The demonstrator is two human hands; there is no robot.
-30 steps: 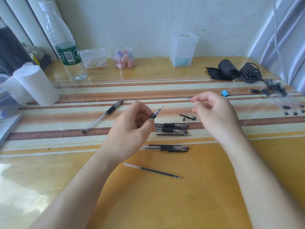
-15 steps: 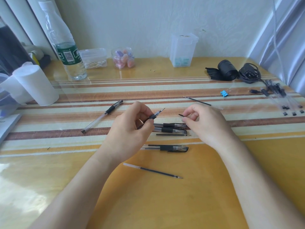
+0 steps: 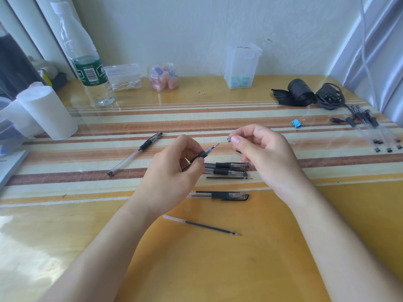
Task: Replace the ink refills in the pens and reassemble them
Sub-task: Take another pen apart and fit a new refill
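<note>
Two bare hands hold a pen and a small part over a striped table mat point(image 3: 218, 123).

The left hand point(image 3: 172, 171) has its fingers curled round a clear-barrelled pen with a black rubber grip point(image 3: 207, 151). The pen's metal tip points up and right toward the right fingertips, near them but not touching. The right hand point(image 3: 266, 158) pinches a small dark pen part point(image 3: 229, 139) between thumb and forefinger; which part it is cannot be told. Just below both sets of fingers, two capped clear pens point(image 3: 226, 165) lie side by side with a thin black refill point(image 3: 226, 177) beside them. Between the wrists lies a third capped pen point(image 3: 220, 195), and nearer the forearms a long loose ink refill point(image 3: 202, 225). Well left of the left fingers rests an uncapped clear pen point(image 3: 135, 153).
</note>
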